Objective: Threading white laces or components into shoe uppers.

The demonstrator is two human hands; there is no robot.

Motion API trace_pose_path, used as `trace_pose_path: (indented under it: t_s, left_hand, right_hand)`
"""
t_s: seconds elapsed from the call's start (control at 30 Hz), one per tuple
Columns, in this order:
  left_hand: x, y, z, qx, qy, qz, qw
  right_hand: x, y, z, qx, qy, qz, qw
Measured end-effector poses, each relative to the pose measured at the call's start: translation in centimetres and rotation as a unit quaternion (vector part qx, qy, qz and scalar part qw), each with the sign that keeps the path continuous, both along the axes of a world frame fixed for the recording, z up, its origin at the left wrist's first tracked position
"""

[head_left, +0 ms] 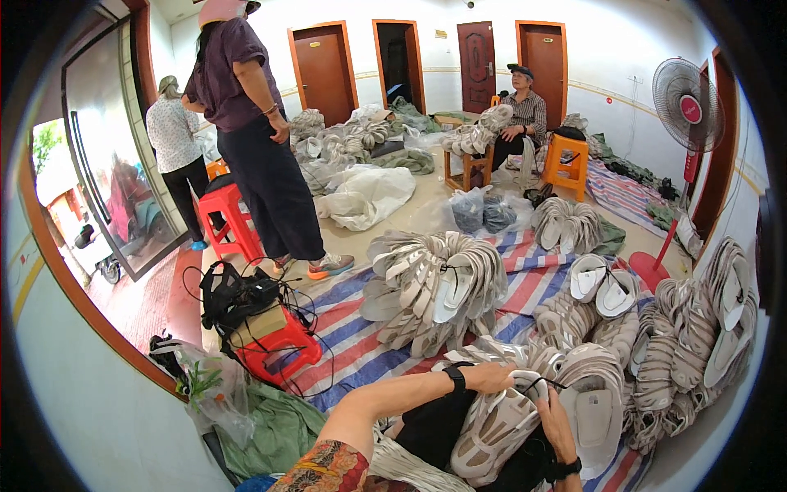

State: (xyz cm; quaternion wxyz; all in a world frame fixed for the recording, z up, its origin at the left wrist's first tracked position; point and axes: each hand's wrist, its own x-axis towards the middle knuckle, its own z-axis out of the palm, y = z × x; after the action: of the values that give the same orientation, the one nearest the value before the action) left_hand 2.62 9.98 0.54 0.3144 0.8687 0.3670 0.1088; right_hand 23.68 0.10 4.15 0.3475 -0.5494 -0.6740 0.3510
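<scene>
My left hand (490, 378), reaching in with a dark band on its wrist, grips the collar edge of a beige shoe upper (490, 430) with cut-out panels. From the other side, my right hand (556, 420) is closed on the same collar. A thin black cord (548, 382) loops by the fingers at the opening. The upper rests over my dark-clothed lap, its toe toward me. Right beside my right hand lies a bundle of similar beige uppers (596, 414). Pale laces (410, 466) lie in a bunch below my left forearm. My fingertips are partly hidden by the collar.
Ringed bundles of uppers (443, 283) stand on the striped sheet (348, 373), with more piled at right. A red stool (283, 353) carries cables; a fan (689, 107) stands at right. One person (246, 123) stands at left, another by the door; a third sits farther back.
</scene>
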Motion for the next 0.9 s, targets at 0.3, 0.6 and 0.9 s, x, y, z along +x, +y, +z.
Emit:
trace_pose_path:
  t_s: [0.3, 0.6, 0.9]
  left_hand:
    - [0.4, -1.0, 1.2, -0.052, -0.017, -0.006, 0.998]
    - [-4.1, 5.2, 1.9, -0.158, 0.074, -0.062, 0.983]
    - [-7.2, 11.4, -5.6, 0.149, 0.108, 0.054, 0.981]
  right_hand:
    - [6.2, -1.3, -3.0, 0.019, -0.217, -0.128, 0.968]
    - [6.1, -1.3, -3.0, 0.057, -0.2, -0.069, 0.976]
    - [6.2, -1.2, -2.3, 0.038, -0.267, -0.069, 0.96]
